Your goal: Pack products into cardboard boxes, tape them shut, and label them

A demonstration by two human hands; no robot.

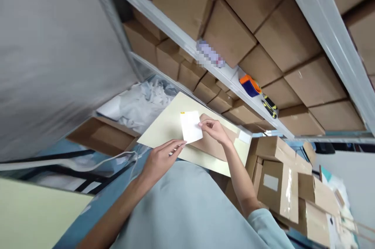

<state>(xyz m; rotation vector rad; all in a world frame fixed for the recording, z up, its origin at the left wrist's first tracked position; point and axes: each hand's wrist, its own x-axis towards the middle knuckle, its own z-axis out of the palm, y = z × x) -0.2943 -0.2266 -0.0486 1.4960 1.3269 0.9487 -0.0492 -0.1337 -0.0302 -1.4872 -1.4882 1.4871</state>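
Note:
A white square sheet of paper (191,127), with a small yellow mark at one corner, is held up between both hands. My left hand (164,157) pinches its lower edge between thumb and fingertips. On the sheet's right edge, the thumb and fingers of my right hand (213,128) are closed. Beneath lies a flat piece of brown cardboard (215,148), partly covered by my right hand and the sheet. Both are over a pale yellow tabletop (159,128).
Shelves full of cardboard boxes (234,30) rise beyond the table. On a shelf edge lie a tape dispenser (250,86) and yellow-black cutters (268,108). More boxes (278,182) are stacked at right. Left are an open carton (102,135) and crumpled white material (140,102).

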